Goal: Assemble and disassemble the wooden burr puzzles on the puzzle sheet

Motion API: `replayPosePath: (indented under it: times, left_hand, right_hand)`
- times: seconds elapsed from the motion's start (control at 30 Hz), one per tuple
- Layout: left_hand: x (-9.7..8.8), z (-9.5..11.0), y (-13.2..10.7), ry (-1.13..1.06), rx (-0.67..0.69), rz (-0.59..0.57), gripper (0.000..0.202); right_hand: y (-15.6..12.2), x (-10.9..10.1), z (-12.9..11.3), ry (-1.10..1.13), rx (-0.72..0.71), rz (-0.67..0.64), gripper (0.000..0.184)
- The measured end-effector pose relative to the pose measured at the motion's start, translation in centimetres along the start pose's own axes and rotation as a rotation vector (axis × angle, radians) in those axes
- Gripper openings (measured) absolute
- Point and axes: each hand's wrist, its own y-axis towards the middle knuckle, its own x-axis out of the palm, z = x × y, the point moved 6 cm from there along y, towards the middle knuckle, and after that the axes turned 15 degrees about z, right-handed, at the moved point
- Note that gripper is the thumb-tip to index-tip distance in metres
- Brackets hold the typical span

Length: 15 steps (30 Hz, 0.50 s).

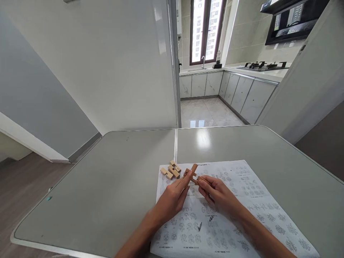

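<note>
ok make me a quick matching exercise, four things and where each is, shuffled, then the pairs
1. loose wooden blocks
2. printed sheet
3. right hand
4. stove

A. spread on the grey table
B. on the white counter
C. at the sheet's far left corner
D. gripping a wooden piece

Pairs: 1-C, 2-A, 3-D, 4-B

So the big white printed paper sheet (pixel 193 224) lies on the grey flat-topped table (pixel 94 193), right of centre on the near side. Three small notched tan wooden blocks (pixel 174 172) sit bunched at its far left corner. Just right of those, between the bare left hand (pixel 176 193) and bare right hand (pixel 213 188), are more notched brown wooden pieces (pixel 195 167), over the sheet. Behind the table, off to the right: black metal gas hob (pixel 264 66) on the counter.
</note>
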Motion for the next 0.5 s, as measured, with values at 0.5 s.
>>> replayPosePath:
  times: [0.5]
  left_hand:
    - [1.2, -0.3, -0.6, 0.103, 0.067, 0.092, 0.07]
  right_hand:
    - [-0.2, 0.7, -0.3, 0.045, -0.052, 0.092, 0.041]
